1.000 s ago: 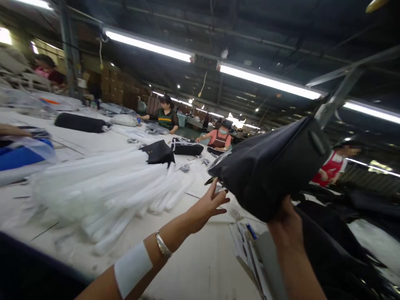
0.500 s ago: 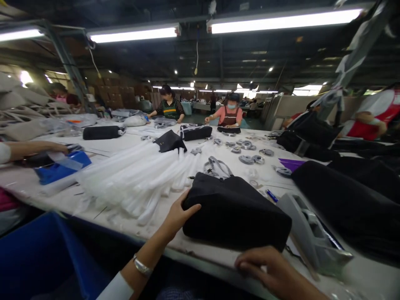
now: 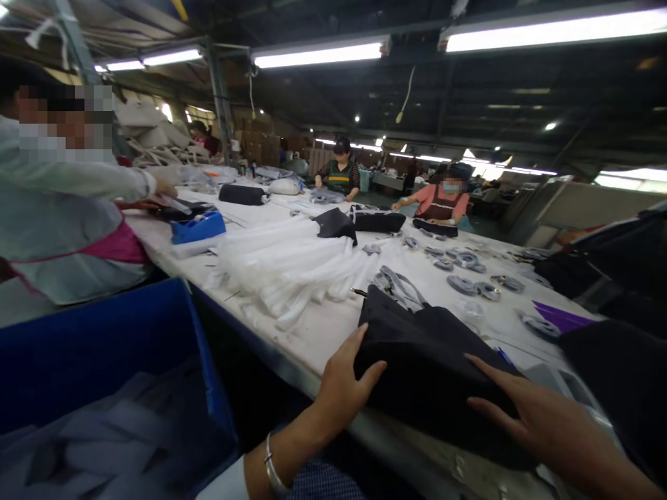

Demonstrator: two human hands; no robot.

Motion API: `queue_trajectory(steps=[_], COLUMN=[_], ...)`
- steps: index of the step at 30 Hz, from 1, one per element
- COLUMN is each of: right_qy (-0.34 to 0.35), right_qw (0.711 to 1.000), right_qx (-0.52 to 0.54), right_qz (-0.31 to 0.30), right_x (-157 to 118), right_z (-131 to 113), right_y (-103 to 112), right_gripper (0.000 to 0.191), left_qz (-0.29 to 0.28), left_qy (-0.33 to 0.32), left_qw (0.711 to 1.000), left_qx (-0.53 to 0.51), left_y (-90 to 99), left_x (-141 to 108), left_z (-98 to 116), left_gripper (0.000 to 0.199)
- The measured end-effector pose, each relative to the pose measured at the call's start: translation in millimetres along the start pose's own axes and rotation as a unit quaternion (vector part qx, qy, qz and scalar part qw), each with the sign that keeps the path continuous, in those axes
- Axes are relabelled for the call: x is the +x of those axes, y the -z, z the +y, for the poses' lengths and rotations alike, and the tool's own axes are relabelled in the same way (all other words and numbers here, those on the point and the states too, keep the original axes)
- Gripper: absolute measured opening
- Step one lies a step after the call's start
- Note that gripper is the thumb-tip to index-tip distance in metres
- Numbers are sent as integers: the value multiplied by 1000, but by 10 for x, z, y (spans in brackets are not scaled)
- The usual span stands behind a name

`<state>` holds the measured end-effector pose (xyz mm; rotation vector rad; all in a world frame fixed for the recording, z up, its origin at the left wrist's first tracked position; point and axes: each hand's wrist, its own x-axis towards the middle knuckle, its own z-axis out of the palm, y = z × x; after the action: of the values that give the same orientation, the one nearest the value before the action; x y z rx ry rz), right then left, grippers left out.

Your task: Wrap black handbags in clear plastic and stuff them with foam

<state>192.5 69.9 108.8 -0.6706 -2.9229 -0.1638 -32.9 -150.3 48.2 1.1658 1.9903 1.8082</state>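
Observation:
A black fabric bag [image 3: 432,361] lies at the near edge of the white table, with grey straps [image 3: 399,286] looped behind its top. My left hand [image 3: 347,375] rests against the bag's left end, thumb and fingers spread apart. On the bag's right part lies my right hand [image 3: 526,410], its thumb and fingers also apart. Neither hand is closed round the fabric. Beside the bag to the left is a pile of white translucent sleeves [image 3: 281,267], with a black piece [image 3: 336,223] on top.
A blue bin [image 3: 203,354] with pale pieces stands lower left. A person [image 3: 67,208] works at the left beside a blue tape dispenser [image 3: 198,228]. Two people sit across the table [image 3: 313,340]. Coiled grey straps [image 3: 461,285] and black fabric [image 3: 615,375] lie right.
The view has turned left, bringing the bin's contents and the person at the left into sight. My right hand has moved up from the table edge onto the bag.

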Motion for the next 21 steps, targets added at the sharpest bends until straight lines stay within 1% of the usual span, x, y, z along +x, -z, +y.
queue_trajectory(steps=[2,4,5,6,8,10,11,13,15,17,19,21], right_qy=[58,101,108,106,96,96,99,102,96,86,80,85], right_qw=[998,994,994,994,995,995,995,994,993,992,989,981], right_qx=[19,28,26,22,13,13,15,24,37,54,68,73], right_qz=[-16,-13,-9,-6,-6,-15,-23,-41,-54,-72,-104,-160], right_x=[107,222,267,300,331,328,320,297,279,284,343,480], right_z=[-45,-134,-179,-215,-254,-258,-257,-263,-286,-319,-356,-404], right_y=[48,36,14,-13,-56,-66,-57,-24,25,96,195,307], right_gripper=[71,73,73,74,75,75,75,72,70,67,64,55], left_qz=[-5,-16,-29,-51,-117,-187,-211,-225,-210,-200,-203,-217], left_qy=[45,122,165,207,274,312,320,319,307,294,280,271], left_qw=[996,981,970,959,934,912,907,911,923,931,936,937], left_qx=[-75,-150,-175,-189,-199,-189,-174,-133,-101,-82,-62,-41], left_y=[20,47,60,70,69,31,-4,-95,-192,-271,-323,-353], left_x=[17,136,229,340,595,868,1001,1237,1418,1540,1611,1652], left_z=[-7,-72,-118,-167,-248,-288,-293,-294,-309,-356,-430,-510], left_gripper=[57,58,61,65,74,74,69,49,26,11,9,12])
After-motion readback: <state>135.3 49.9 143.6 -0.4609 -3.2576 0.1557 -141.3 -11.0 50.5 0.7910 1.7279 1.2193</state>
